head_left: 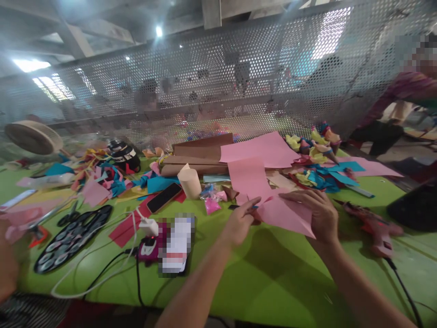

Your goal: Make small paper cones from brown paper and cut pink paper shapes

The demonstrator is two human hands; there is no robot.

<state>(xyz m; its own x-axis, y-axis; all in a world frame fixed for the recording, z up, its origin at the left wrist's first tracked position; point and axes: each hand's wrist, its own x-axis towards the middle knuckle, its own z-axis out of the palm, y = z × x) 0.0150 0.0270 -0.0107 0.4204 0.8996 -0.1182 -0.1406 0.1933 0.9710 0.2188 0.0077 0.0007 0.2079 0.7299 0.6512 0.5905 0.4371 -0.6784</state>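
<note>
Above the green table, a piece of pink paper (287, 213) is held up between my two hands, slightly tilted. My left hand (241, 222) is closed at the paper's left edge, index finger stretched along it. A small dark object with a bit of blue shows beside those fingers; I cannot make out what it is. My right hand (321, 216) grips the right side of the paper, fingers over the top edge. Just behind lies a long pink strip (247, 175), and a larger pink sheet (262, 150) spreads farther back.
A pink glue gun (378, 230) lies at right. Two phones (164, 197), a power strip (150, 248) with cables, a cream paper roll (190, 182) and a black palette-shaped tray (73, 239) are at left. Coloured scraps (109, 180) and paper cones (322, 146) line the back. People sit at both sides.
</note>
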